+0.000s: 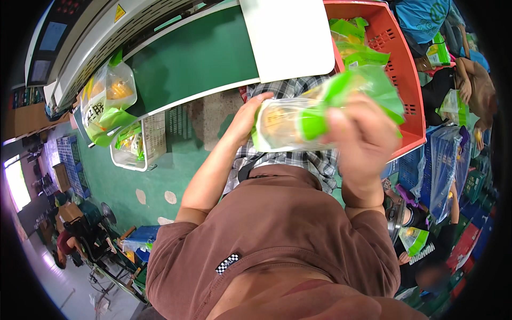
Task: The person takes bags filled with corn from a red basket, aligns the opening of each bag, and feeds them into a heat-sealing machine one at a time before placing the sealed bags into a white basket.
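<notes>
A clear-and-green plastic bag with yellow-orange food pieces lies sideways in front of my body, above my lap. My left hand holds its left end, the thumb at the upper corner and the other fingers partly hidden by the bag. Blurred by motion, my right hand grips the green top part of the bag. Just beyond the right hand stands a red plastic crate with several similar green bags inside. A white board lies between the crate and a green conveyor belt.
A machine with a slotted white housing runs along the belt's far side. Another filled bag stands at the belt's left end, above a white basket holding bags. To the right, other people handle bags near blue crates.
</notes>
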Demonstrator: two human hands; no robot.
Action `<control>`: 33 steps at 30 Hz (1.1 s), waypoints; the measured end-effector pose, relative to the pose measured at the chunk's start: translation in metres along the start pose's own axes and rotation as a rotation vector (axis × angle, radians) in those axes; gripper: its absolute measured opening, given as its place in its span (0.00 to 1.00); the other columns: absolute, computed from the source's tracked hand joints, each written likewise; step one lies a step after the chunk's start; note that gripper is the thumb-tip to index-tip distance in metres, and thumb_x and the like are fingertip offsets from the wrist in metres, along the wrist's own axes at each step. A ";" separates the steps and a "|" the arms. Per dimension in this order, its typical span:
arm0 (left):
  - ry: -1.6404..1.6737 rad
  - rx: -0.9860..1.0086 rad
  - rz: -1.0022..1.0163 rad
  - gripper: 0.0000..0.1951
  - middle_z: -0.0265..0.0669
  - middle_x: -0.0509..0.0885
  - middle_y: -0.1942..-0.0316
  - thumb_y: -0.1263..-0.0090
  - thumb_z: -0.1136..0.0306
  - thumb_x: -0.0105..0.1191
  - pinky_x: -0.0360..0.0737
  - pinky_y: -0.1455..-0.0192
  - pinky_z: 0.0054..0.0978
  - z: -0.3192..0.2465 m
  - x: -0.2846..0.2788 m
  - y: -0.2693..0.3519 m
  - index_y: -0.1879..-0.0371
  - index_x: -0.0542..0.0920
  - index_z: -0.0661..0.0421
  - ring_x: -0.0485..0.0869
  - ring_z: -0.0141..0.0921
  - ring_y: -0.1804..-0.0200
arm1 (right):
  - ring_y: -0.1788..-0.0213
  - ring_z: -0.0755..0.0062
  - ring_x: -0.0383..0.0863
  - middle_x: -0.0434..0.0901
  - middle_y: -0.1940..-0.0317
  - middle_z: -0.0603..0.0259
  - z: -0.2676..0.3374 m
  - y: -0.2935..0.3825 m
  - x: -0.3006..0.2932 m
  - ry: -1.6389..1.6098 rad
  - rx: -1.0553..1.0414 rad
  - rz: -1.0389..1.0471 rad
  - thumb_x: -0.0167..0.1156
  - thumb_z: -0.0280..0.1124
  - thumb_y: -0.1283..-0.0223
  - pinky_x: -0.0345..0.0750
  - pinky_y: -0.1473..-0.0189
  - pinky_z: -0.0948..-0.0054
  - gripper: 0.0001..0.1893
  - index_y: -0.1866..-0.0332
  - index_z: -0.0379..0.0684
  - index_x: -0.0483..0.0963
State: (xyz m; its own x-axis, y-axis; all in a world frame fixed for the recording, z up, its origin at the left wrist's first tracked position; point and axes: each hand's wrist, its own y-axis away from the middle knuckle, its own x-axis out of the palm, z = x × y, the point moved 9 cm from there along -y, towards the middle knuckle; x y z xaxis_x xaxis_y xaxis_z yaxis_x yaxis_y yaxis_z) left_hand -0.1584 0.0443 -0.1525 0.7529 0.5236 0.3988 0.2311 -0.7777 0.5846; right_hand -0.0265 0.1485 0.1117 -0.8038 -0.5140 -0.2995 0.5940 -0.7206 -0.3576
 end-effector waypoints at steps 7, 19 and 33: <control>-0.244 0.489 -0.119 0.11 0.31 0.81 0.62 0.32 0.71 0.49 0.75 0.58 0.18 -0.075 -0.008 0.021 0.54 0.78 0.60 0.77 0.21 0.62 | 0.66 0.65 0.79 0.77 0.67 0.55 0.033 0.007 0.029 0.148 -0.335 0.061 0.59 0.19 0.53 0.76 0.64 0.73 0.08 0.64 0.35 0.74; -0.384 0.357 0.027 0.12 0.33 0.82 0.62 0.34 0.72 0.52 0.76 0.59 0.18 -0.092 0.022 0.003 0.54 0.78 0.62 0.78 0.21 0.63 | 0.66 0.69 0.74 0.74 0.64 0.58 -0.130 0.018 -0.020 0.254 0.066 -0.307 0.56 0.24 0.42 0.72 0.62 0.75 0.06 0.63 0.32 0.73; -0.439 0.934 -0.210 0.03 0.36 0.74 0.66 0.38 0.82 0.48 0.70 0.60 0.19 -0.130 0.014 0.069 0.67 0.75 0.65 0.72 0.26 0.64 | 0.66 0.60 0.72 0.72 0.66 0.53 -0.057 0.102 -0.049 0.221 -0.337 -0.412 0.49 0.18 0.47 0.72 0.62 0.65 0.07 0.63 0.33 0.69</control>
State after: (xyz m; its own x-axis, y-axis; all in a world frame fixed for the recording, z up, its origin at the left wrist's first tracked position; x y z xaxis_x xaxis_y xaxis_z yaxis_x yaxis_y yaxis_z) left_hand -0.2123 0.0436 -0.0144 0.7564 0.6524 -0.0473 0.6258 -0.7427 -0.2384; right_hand 0.0753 0.1265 0.0394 -0.9668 -0.0864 -0.2406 0.2397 -0.6341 -0.7352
